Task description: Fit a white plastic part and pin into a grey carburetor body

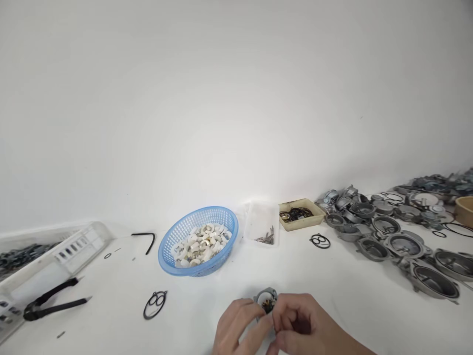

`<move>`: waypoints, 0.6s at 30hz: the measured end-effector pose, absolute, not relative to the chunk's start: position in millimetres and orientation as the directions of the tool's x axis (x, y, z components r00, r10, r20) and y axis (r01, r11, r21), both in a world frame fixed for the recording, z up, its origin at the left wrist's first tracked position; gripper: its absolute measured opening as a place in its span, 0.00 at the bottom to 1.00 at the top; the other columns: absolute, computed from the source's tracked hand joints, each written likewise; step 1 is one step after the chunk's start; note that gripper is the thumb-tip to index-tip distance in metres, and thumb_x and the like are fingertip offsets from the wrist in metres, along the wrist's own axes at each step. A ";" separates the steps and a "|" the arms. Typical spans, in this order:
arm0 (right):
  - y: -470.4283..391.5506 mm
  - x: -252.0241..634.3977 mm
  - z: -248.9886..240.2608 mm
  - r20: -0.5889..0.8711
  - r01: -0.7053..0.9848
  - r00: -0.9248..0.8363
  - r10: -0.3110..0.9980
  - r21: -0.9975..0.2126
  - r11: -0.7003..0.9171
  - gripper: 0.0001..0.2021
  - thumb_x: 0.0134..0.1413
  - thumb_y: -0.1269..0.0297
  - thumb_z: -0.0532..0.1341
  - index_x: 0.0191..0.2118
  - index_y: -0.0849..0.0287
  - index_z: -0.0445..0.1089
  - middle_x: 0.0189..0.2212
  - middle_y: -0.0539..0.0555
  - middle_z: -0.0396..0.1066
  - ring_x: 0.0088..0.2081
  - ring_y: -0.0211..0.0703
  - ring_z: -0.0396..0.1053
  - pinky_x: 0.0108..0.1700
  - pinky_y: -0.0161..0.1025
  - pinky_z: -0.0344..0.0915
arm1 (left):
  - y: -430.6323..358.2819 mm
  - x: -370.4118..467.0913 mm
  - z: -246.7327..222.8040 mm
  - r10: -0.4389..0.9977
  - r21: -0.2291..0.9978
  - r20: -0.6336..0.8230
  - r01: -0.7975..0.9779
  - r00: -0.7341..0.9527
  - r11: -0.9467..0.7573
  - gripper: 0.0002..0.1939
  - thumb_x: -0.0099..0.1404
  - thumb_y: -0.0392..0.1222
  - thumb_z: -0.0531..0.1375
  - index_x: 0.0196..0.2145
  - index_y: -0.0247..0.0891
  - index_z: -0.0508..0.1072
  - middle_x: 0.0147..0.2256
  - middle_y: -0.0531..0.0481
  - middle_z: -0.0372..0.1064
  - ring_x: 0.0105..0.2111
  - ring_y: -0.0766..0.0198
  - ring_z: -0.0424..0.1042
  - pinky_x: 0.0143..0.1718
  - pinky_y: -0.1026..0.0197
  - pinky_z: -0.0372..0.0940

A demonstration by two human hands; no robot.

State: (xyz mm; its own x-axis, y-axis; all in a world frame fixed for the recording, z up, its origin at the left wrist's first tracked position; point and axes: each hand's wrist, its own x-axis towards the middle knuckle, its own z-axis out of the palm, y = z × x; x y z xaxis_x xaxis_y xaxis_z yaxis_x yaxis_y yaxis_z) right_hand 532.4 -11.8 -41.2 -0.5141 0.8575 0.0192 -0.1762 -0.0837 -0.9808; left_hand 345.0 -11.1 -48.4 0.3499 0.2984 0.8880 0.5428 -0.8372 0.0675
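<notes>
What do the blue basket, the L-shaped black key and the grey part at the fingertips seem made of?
Blue basket: likely plastic, faint sheen, moulded-looking lattice. L-shaped black key: probably dark-finished steel, given its slim bent bar. Grey part: likely cast metal, dull rim; much is hidden.

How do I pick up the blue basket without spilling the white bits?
I'd hold the blue basket by its rim, left and right at once, coming from the near side. The wide, raised rim gives a lip to grip, and the wall stands behind. Keep it level: the white bits look loose. Watch the white box on the right.
</notes>
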 end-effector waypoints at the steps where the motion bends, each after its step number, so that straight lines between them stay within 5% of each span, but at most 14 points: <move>1: -11.0 530.7 -44.0 0.021 -0.183 -0.513 0.858 -0.979 -0.085 0.10 0.44 0.64 0.70 0.26 0.58 0.67 0.18 0.42 0.54 0.22 0.32 0.50 0.27 0.35 0.47 | -10.3 347.0 -48.0 0.280 0.064 0.901 0.536 0.332 -0.842 0.06 0.69 0.35 0.58 0.42 0.41 0.72 0.30 0.48 0.75 0.28 0.61 0.76 0.30 0.59 0.75; 14: -9.1 524.5 -49.6 0.044 -0.220 -0.531 0.846 -0.972 -0.088 0.07 0.45 0.67 0.68 0.29 0.59 0.68 0.17 0.40 0.55 0.21 0.30 0.48 0.25 0.33 0.44 | -5.1 341.1 -56.5 0.184 -0.006 0.921 0.486 0.343 -0.874 0.10 0.62 0.29 0.60 0.40 0.38 0.74 0.30 0.48 0.73 0.28 0.62 0.74 0.30 0.60 0.74; 18: -11.2 529.8 -40.4 0.050 -0.228 -0.506 0.861 -0.971 -0.078 0.09 0.46 0.71 0.67 0.35 0.57 0.68 0.27 0.43 0.63 0.23 0.29 0.53 0.24 0.30 0.48 | -7.3 339.2 -59.6 0.243 0.049 0.914 0.504 0.326 -0.863 0.10 0.63 0.30 0.62 0.42 0.40 0.74 0.32 0.47 0.73 0.29 0.61 0.75 0.31 0.58 0.74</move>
